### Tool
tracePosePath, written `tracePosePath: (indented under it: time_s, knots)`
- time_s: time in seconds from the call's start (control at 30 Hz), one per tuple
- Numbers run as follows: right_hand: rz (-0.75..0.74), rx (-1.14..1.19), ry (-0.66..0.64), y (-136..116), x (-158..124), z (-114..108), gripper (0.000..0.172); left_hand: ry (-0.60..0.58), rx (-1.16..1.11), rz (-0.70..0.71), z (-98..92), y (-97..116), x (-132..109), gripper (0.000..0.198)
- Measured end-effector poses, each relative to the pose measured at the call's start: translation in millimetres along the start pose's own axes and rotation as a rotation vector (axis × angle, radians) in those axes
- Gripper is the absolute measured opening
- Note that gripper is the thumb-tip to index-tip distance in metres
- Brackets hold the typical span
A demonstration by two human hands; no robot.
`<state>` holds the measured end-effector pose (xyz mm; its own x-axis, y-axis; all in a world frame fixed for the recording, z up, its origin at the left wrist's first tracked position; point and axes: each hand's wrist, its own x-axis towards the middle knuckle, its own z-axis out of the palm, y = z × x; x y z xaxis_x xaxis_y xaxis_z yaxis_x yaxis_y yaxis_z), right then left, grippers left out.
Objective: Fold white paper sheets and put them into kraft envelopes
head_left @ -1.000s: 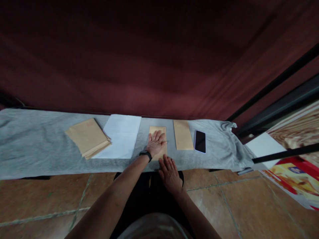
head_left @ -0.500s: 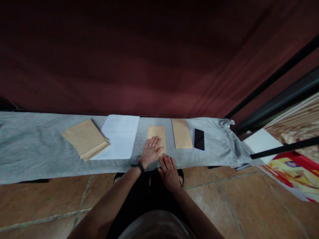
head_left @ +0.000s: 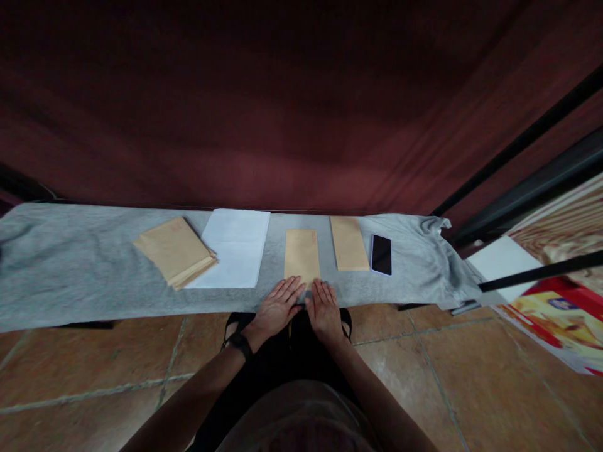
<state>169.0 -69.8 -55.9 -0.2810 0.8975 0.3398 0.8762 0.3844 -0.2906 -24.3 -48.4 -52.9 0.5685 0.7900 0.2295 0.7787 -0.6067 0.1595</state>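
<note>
We are noting a brown envelope [head_left: 301, 252] lying mid-cloth [head_left: 89, 257], its long axis running near to far, extending away from our fingertips. The left hand [head_left: 277, 309] is resting over its near left corner, the right hand [head_left: 325, 316] over its near right; neither is clearly nearer. Fingers are lying extended, clamping nothing. Containers: an envelope stack [head_left: 178, 250] is overlapping white paper [head_left: 239, 248] at left; a second envelope [head_left: 350, 243] is lying right, beside a phone [head_left: 381, 255]. Contents are not showing.
</note>
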Motion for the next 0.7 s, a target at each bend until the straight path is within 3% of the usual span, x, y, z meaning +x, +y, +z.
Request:
tracePosePath:
  time_s: [0.23, 0.7]
  knots:
    - [-0.074, -0.005, -0.033, -13, 3, 11, 0.059, -0.017, -0.012, -0.037, 4.9, 6, -2, 0.063]
    - [-0.044, -0.073, -0.046, 17, -12, -3, 0.059, -0.025, 0.040, -0.126, -0.1, 14, -19, 0.076]
